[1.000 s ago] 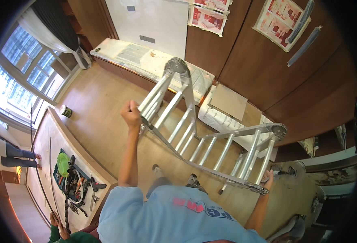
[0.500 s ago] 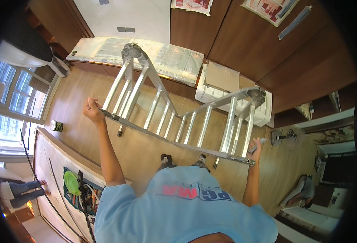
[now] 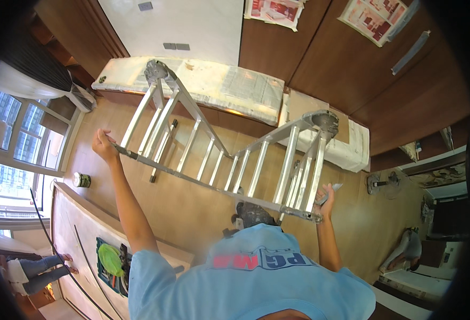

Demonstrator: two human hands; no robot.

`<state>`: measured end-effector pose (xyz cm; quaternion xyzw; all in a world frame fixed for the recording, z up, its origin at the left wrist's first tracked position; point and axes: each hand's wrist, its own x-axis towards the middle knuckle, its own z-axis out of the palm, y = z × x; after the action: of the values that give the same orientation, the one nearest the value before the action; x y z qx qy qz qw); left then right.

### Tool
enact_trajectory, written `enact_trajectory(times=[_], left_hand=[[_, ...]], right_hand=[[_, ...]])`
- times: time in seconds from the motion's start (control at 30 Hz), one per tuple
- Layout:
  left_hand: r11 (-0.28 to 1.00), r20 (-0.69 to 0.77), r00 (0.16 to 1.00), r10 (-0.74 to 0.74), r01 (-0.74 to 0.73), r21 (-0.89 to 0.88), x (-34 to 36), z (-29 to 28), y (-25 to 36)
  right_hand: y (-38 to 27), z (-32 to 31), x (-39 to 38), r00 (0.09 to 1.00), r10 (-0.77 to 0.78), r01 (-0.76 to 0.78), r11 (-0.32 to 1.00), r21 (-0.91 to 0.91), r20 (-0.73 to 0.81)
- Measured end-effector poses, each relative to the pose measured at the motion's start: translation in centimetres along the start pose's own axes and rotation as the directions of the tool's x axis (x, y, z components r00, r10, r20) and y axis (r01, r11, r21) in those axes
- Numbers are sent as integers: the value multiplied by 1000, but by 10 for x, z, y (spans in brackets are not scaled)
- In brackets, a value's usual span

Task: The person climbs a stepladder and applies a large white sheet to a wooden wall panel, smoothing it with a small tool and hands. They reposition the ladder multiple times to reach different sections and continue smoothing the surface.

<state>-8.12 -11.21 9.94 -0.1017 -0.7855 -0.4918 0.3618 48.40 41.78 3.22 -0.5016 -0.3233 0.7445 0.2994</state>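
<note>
A silver folding ladder (image 3: 195, 180) with round grey hinges spans the space in front of me, its sections bent into a wide M shape. At its left end my left hand (image 3: 106, 147) has its fingers curled at the side rail. My right hand (image 3: 325, 205) is at the opposite end, against the rail beside the lowest corner. A grey flat-bladed tool like a scraper (image 3: 337, 188) sticks out from that hand, its grip partly hidden by the fingers. Whether those fingers also clasp the rail is hard to see.
A paper-covered bench (image 3: 192, 80) and a white wrapped block (image 3: 357, 146) line the far wall. A can (image 3: 81, 180) stands by the window. At left, a table (image 3: 67, 213) bears a green-topped tool tray (image 3: 110, 260) and long dark rods. A fan (image 3: 388, 182) is at right.
The ladder and both hands have shifted left in view. My left hand and the ladder's left end are slightly higher, and a dark knee now shows below the ladder.
</note>
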Motion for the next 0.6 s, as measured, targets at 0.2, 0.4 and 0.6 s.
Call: enact_trajectory(times=[0.2,0.4,0.6], left_hand=[[913,-21,921,390,-389,-125,59,1,-158],[998,17,998,-67,67,-1,120,-16,-157],[997,79,994,-72,73,-14,164,-19,-180]], right_hand=[[64,65,0,976,-178,160,977,143,125],[99,151,-10,985,-127,104,977,-187,-116],[114,212,-5,991,-127,113,964,-241,-43]])
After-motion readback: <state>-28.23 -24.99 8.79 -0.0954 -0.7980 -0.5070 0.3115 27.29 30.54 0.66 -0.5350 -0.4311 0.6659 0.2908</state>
